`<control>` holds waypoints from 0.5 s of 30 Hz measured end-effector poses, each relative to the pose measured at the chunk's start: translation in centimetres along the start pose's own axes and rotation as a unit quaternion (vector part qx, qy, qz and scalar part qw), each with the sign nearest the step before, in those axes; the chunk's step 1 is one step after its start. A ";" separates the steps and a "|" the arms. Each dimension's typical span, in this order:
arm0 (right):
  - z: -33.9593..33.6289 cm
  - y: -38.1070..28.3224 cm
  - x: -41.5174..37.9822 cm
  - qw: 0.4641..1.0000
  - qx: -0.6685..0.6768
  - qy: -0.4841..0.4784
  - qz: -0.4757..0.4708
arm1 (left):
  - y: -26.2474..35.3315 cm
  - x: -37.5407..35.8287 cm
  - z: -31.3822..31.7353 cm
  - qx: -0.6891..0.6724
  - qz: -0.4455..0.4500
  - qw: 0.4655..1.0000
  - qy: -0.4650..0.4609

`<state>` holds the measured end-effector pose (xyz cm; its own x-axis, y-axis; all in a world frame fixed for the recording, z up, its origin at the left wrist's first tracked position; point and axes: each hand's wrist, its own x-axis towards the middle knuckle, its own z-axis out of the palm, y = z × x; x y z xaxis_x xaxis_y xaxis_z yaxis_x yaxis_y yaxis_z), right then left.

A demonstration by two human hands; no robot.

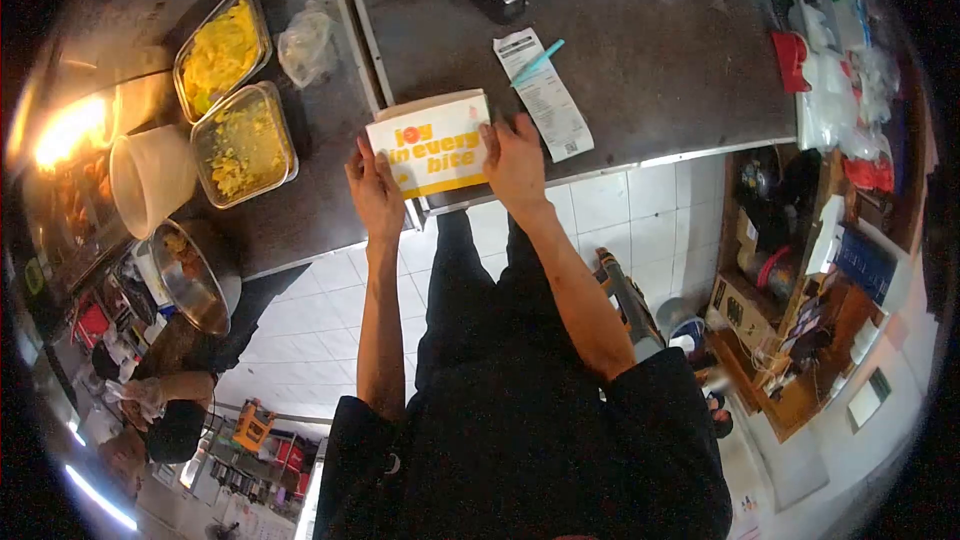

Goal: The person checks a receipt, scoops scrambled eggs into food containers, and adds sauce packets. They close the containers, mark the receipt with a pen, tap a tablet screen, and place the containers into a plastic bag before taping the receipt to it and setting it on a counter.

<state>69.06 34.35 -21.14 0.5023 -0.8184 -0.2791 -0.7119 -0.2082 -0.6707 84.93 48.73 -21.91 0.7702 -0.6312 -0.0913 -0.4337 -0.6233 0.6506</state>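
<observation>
Between my two hands is a white and yellow cardboard food box [436,146] with "joy in every bite" printed on its face. My left hand [375,190] grips its left side, and my right hand [515,162] holds its right side near the upper corner. The box is at the front edge of the dark counter [640,60]. Just right of my right hand lies a long printed receipt [552,110] with a light blue pen [538,63] across it.
Two trays of yellow food [222,50] [240,145], a plastic bag [308,43] and a white tub [150,180] stand at left. Below them is a steel bowl [190,275]. A gloved co-worker's hand [140,395] shows lower left. Plastic packs [840,90] line the right edge.
</observation>
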 end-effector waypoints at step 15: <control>-4.6 -0.9 3.7 0.874 -0.171 -0.200 -0.408 | 2.2 6.4 -5.8 0.160 0.375 0.864 -0.296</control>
<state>69.32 29.02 -18.45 0.9941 -0.0849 -0.0669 -0.1076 -0.8389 -0.5336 91.59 46.01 -16.63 -0.1165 -0.9794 -0.1648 -0.8869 0.0279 0.4611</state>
